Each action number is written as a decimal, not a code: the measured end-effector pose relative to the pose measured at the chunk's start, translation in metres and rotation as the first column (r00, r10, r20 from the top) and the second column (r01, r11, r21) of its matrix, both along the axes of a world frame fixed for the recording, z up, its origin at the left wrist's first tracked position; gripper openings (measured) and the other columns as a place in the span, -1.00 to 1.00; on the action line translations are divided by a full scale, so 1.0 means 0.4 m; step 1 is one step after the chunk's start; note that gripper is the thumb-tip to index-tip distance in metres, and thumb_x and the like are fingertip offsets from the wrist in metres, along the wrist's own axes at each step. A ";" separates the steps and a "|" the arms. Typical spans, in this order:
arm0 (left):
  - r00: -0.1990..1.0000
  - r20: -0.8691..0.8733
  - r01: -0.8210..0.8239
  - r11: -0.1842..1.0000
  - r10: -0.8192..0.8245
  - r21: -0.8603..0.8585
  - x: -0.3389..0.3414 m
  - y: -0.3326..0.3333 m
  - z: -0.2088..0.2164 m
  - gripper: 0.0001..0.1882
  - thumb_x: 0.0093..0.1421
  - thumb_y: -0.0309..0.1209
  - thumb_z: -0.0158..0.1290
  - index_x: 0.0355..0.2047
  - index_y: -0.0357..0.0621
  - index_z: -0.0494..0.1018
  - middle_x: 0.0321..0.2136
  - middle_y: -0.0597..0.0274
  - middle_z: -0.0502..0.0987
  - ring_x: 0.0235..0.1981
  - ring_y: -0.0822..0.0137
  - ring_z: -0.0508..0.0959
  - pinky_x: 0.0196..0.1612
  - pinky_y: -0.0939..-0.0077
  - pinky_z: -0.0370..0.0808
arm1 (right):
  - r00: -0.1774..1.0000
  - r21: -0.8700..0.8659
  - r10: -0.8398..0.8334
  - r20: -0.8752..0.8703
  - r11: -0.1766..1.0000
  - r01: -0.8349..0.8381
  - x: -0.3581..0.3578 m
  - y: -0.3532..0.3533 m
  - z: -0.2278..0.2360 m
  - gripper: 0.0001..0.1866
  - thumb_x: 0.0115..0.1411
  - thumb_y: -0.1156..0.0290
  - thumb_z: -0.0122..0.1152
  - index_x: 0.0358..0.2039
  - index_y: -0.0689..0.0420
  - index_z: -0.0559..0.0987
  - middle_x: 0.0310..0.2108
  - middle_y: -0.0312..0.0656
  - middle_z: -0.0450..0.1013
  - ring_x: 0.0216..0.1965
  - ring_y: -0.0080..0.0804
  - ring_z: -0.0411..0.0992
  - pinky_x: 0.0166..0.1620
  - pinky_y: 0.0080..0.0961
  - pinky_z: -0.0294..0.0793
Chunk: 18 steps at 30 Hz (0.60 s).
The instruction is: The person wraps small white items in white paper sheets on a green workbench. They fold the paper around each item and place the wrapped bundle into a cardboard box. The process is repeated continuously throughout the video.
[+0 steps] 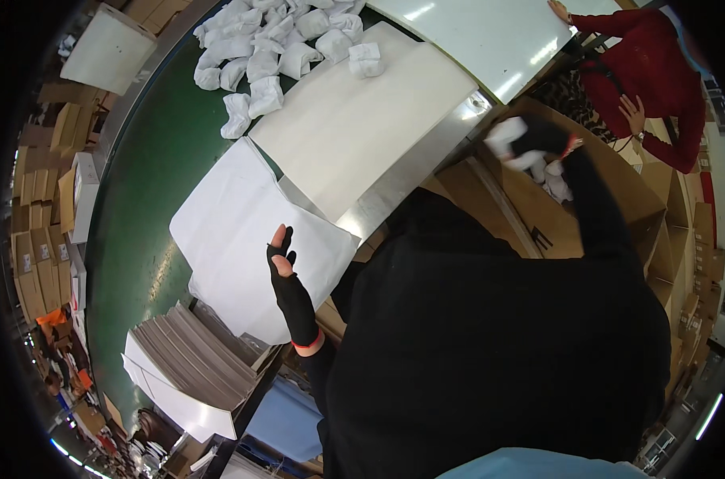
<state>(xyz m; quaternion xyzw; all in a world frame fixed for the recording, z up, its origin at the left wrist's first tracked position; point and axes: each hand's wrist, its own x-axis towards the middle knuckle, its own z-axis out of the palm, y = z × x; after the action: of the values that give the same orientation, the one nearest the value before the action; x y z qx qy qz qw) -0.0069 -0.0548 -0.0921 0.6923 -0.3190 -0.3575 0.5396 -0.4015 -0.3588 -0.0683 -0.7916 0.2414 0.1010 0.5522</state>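
My left hand (287,275), in a black fingerless glove, hovers at the edge of a stack of large white sheets (243,215). Its fingers are apart and nothing is in them. Out to the right, my right hand (538,137), gloved the same way, reaches over an open cardboard box (618,188). A white wrapped bundle (502,140), smeared by motion, is in its grip. More white bundles (556,185) show inside the box below that hand. Many similar bundles (267,64) lie heaped at the far end of the green table, and a single bundle (366,60) rests on a cream sheet (354,112).
The green tabletop (139,215) has a metal edge (418,168) near my body. A stack of grey-white boards (191,359) leans at the lower left. Beyond a white panel (482,32) stands a person in red (654,76). Cartons (43,255) are piled at left.
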 end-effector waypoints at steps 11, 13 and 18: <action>0.998 -0.051 -0.033 0.999 0.033 0.002 0.016 0.001 0.025 -0.44 0.37 -0.02 -0.25 0.17 -0.19 0.29 0.08 0.15 0.38 0.16 0.29 0.29 0.18 0.44 0.13 | 0.924 -0.737 -0.136 0.358 0.567 0.369 0.376 0.028 -0.251 0.05 -0.16 -0.29 0.33 0.18 0.21 0.27 0.18 0.09 0.21 0.25 0.04 0.13 0.19 -0.07 0.19; 0.998 0.020 -0.058 0.998 0.058 0.032 0.037 0.024 0.028 -0.49 0.35 -0.09 -0.16 0.15 -0.18 0.30 0.07 0.17 0.39 0.10 0.33 0.34 0.08 0.48 0.24 | 0.981 -0.794 0.031 0.190 0.593 0.135 0.541 0.101 -0.284 0.04 -0.15 -0.29 0.31 0.18 0.20 0.27 0.22 0.09 0.16 0.30 0.09 0.02 0.24 0.12 0.05; 0.965 0.151 -0.238 0.958 0.214 0.160 0.099 0.160 -0.007 -0.52 0.28 -0.21 0.02 0.15 -0.13 0.31 0.03 0.15 0.42 -0.05 0.38 0.42 -0.12 0.52 0.39 | 0.812 -0.658 0.038 0.583 0.609 0.444 0.615 0.010 -0.480 -0.59 -0.05 0.30 0.38 -0.15 0.06 0.53 0.10 -0.16 0.38 0.23 -0.02 0.19 0.21 -0.15 0.19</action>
<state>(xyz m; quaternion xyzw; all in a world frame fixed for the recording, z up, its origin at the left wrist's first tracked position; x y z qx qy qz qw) 0.0326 0.0092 -0.0951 0.7915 -0.2397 -0.2737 0.4910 -0.1553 -0.3547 -0.2603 -0.9087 0.1864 -0.3065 0.2133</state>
